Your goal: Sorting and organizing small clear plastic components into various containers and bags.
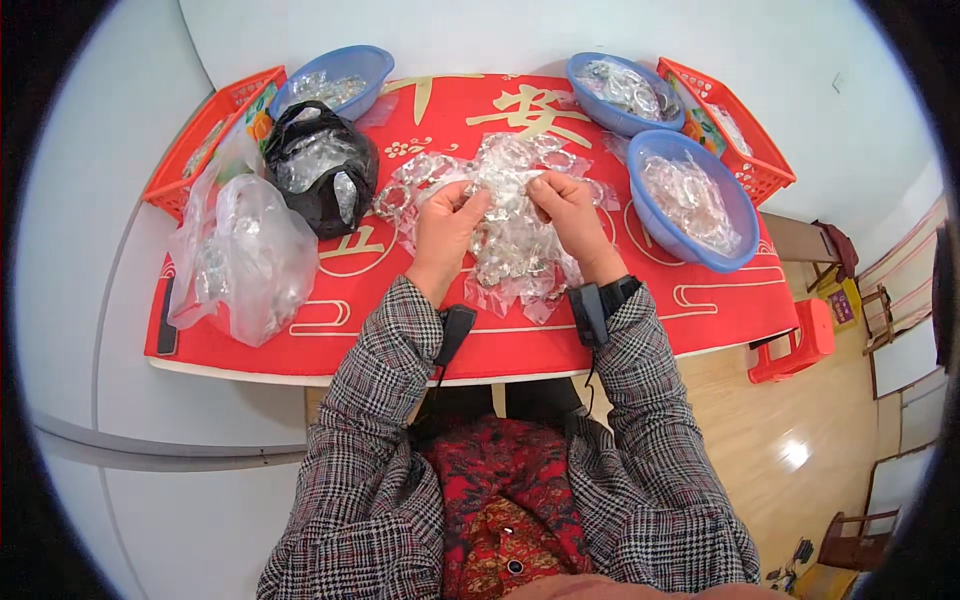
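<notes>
Your left hand [447,230] and right hand [572,210] pinch a clear plastic packet [508,187] from opposite sides, seemingly keeping it steady above piled packets [512,250].

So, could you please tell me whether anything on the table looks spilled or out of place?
Nothing looks plainly wrong or damaged. The one untidy spot is the clear packets heaped loose on the red cloth mid-table, while similar-looking ones sit in blue bowls; I can't tell whether any were spilled.
</notes>
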`<control>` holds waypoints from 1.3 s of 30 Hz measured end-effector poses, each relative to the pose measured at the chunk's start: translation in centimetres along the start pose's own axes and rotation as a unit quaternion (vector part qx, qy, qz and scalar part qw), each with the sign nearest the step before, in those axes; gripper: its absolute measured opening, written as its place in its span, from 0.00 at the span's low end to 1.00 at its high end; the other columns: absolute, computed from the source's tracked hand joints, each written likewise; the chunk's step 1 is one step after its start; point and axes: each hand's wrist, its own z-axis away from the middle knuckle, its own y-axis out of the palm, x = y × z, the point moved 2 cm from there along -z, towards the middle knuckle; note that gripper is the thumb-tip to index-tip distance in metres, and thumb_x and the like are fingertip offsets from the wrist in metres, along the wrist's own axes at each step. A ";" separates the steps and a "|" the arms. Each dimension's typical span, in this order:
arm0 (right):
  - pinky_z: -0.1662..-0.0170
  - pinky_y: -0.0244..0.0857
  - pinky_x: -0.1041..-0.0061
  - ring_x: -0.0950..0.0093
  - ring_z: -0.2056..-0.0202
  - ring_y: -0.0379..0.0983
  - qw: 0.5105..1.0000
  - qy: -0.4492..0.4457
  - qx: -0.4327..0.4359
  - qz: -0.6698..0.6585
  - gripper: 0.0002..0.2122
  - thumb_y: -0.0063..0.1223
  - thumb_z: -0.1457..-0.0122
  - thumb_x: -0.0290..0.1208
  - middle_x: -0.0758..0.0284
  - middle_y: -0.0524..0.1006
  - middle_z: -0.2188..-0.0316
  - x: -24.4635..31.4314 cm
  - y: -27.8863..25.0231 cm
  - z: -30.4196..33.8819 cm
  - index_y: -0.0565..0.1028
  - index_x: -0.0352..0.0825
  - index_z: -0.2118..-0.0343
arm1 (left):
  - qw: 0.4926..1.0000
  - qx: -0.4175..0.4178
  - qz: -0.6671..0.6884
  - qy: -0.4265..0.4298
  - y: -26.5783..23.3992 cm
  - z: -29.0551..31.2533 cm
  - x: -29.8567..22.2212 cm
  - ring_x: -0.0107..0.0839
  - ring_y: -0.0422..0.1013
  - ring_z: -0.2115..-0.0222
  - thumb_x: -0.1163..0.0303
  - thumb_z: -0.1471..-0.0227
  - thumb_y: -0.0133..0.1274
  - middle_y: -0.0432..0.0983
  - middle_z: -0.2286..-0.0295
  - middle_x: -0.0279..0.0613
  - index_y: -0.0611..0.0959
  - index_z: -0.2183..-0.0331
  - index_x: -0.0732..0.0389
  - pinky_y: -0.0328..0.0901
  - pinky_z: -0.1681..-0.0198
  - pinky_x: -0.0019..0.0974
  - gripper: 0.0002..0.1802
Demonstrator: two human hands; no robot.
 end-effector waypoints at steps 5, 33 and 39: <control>0.80 0.49 0.88 0.88 0.83 0.55 1.000 0.016 0.011 -0.004 0.10 0.45 0.43 0.34 0.79 0.64 0.86 -0.1 -0.3 0.0 0.72 0.35 0.77 | 0.999 -0.004 0.044 -0.004 -0.5 -0.3 0.0 0.18 0.67 0.78 0.71 0.51 0.50 0.74 0.74 0.36 0.75 0.64 0.67 0.63 0.75 0.21 0.12; 0.78 0.53 0.87 0.89 0.81 0.59 0.998 0.053 -0.008 -0.016 0.05 0.51 0.48 0.29 0.79 0.67 0.83 -0.2 -0.2 -0.1 0.73 0.34 0.76 | 0.998 -0.036 0.042 0.012 -0.6 -0.3 0.6 0.20 0.69 0.72 0.73 0.52 0.51 0.74 0.70 0.38 0.70 0.59 0.67 0.64 0.71 0.23 0.17; 0.76 0.55 0.86 0.88 0.79 0.60 0.999 0.038 0.003 0.006 0.06 0.51 0.48 0.29 0.77 0.68 0.82 -0.2 0.1 0.0 0.73 0.33 0.76 | 0.999 -0.031 0.032 0.023 -1.3 -0.5 1.1 0.19 0.68 0.76 0.71 0.52 0.52 0.74 0.73 0.35 0.74 0.64 0.66 0.63 0.72 0.22 0.12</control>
